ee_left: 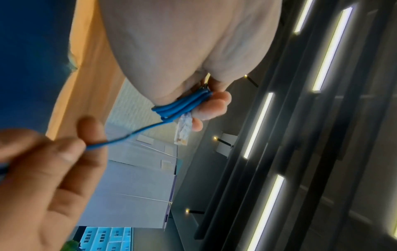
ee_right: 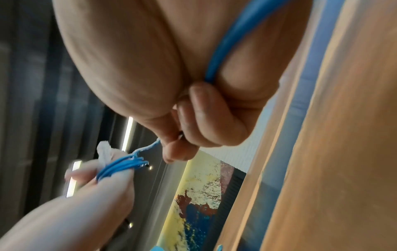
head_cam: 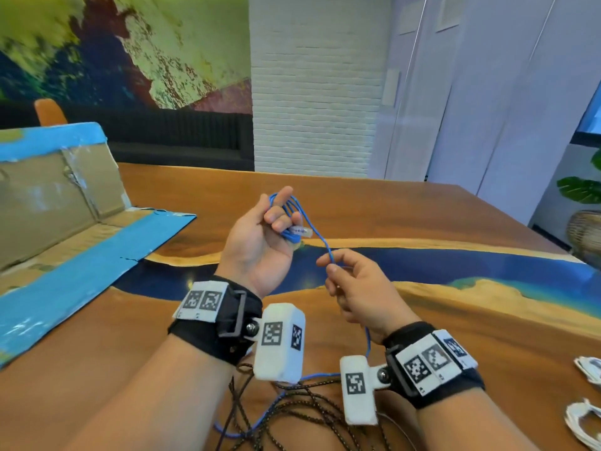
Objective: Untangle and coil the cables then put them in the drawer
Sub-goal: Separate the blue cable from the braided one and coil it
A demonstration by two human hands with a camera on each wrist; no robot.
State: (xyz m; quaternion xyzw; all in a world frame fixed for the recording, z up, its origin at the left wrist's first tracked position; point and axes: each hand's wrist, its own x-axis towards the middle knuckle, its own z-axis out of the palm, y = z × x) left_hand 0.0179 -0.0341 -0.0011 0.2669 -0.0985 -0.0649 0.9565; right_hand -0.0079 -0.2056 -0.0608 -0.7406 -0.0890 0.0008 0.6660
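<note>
A person stands at a wooden bench [head_cam: 422, 203] with both hands raised above it, winding a thin blue cable [head_cam: 320, 239] into a small coil. The left hand [head_cam: 260, 242] is palm up, its fingers curled round several finished loops, which wrap its fingers and thumb. A clear plastic connector [head_cam: 304, 231] pokes out from the coil towards 3 o'clock. The right hand [head_cam: 361, 288] sits just beside it at 4 o'clock, thumb and forefinger pinching the free run of cable, the other fingers loosely curled.

From the coil the cable slopes down towards 5 o'clock to the pinch, passes through the right palm, then drops to the bench at 6 o'clock, where it lies among a loose black braided cord [head_cam: 292, 415]. The coil's long axis runs roughly 11 to 5 o'clock, though blur makes this uncertain.

To coil well, the right hand would best keep light tension, let the cable slide through the pinch, and lay each loop the same size beside the others. A snag is likely where blue crosses black below.

An open cardboard drawer edged in blue [head_cam: 65, 203] lies at 9 o'clock. Two white coiled cables [head_cam: 585, 395] rest at 4 o'clock.
</note>
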